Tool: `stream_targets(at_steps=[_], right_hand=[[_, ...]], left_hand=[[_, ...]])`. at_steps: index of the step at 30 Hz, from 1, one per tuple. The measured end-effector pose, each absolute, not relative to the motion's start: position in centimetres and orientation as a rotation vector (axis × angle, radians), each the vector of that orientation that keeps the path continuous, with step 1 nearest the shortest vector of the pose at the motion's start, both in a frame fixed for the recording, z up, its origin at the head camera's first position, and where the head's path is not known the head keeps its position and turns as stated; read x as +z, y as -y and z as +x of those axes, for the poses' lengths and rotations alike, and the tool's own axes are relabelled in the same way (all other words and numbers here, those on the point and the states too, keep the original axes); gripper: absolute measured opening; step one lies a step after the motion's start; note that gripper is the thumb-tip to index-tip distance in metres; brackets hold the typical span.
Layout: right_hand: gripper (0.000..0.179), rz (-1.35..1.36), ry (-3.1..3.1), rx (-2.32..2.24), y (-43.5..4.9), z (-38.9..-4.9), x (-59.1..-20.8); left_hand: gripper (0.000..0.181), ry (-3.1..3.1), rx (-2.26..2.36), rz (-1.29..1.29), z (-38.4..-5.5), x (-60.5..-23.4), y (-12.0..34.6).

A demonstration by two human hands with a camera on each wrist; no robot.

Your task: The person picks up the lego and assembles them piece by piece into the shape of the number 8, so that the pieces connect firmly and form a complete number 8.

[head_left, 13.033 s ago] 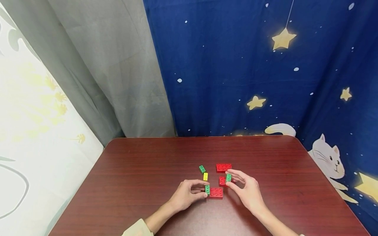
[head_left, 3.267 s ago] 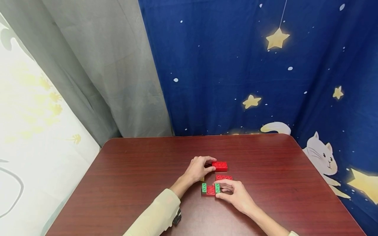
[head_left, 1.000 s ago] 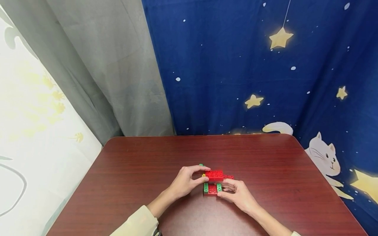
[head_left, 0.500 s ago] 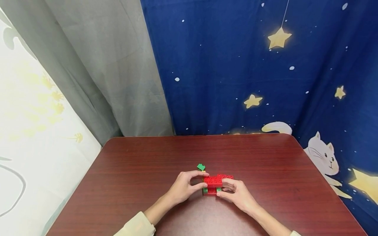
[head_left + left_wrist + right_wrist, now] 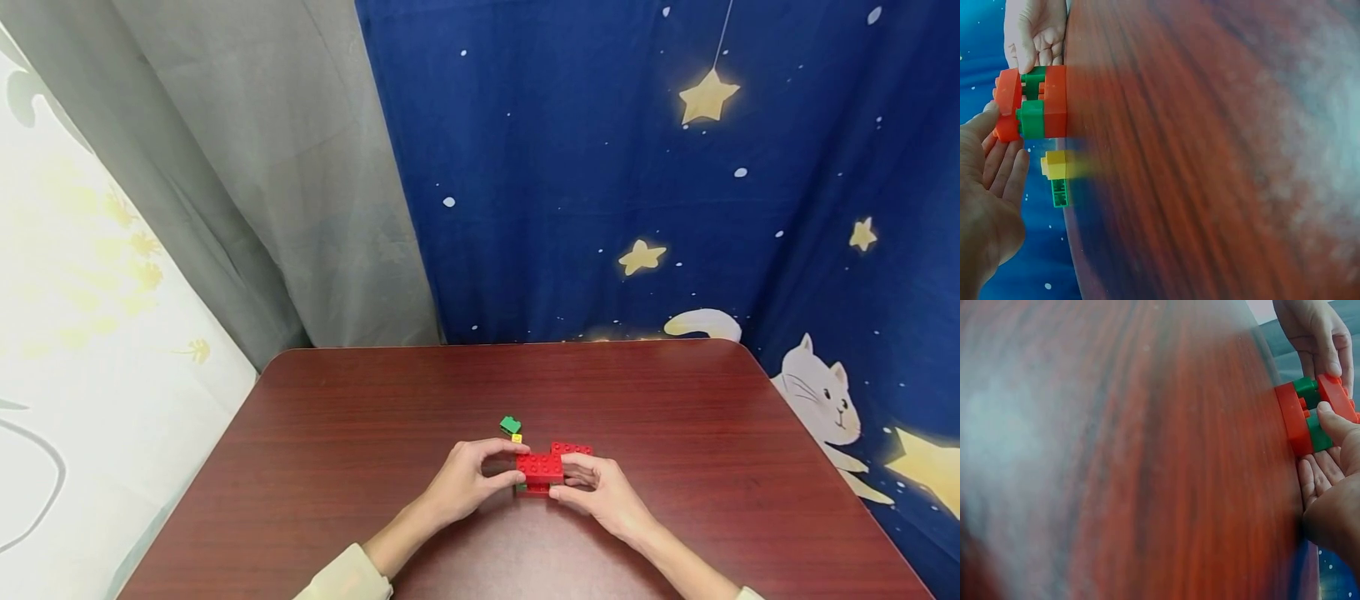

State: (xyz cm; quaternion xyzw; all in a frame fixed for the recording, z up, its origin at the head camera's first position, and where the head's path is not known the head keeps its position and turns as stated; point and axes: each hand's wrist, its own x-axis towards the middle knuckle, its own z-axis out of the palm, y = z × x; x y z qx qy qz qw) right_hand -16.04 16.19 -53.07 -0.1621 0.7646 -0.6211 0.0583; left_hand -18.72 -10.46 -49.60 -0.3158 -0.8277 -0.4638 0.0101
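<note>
In the head view my left hand (image 5: 461,485) pinches a red building brick (image 5: 540,467) between thumb and fingers, level over two green bricks. The left wrist view shows a near green brick (image 5: 1032,119) and a far green brick (image 5: 1034,80), standing on the ends of a lower red brick (image 5: 1055,103). Some of their studs show in a thin gap below the held brick. My right hand (image 5: 611,496) grips the green brick on its own side (image 5: 1319,432), thumb at its upper edge. From above, the held brick mostly hides the green ones.
Another red brick (image 5: 573,448) lies just behind, close to my right fingers. A yellow brick (image 5: 517,438) and a loose, tilted green brick (image 5: 510,425) lie behind my left hand. The brown table's (image 5: 360,400) far edge meets grey and blue curtains.
My left hand has fetched the red brick from the back and lowered it over the green ones. The loose green brick has tipped. My right hand has stayed at its green brick lately.
</note>
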Motion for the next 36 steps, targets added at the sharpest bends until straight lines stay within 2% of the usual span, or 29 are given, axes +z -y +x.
stream_targets(at_steps=[10,22,36], right_hand=[[0.044,-0.544,-2.303,-1.917,-16.07,-16.03,-53.23],[0.044,-0.531,-2.302,-1.922,-16.02,-16.0,-53.24],[0.042,-0.542,-2.32,-1.916,-16.01,-16.07,-53.31]], left_hand=[[0.037,2.541,-1.518,-0.988,-18.59,-50.21,10.48],[0.036,2.554,-1.839,-0.838,-18.17,-50.44,10.21],[0.039,2.57,-1.764,-0.894,-18.52,-50.53,10.4]])
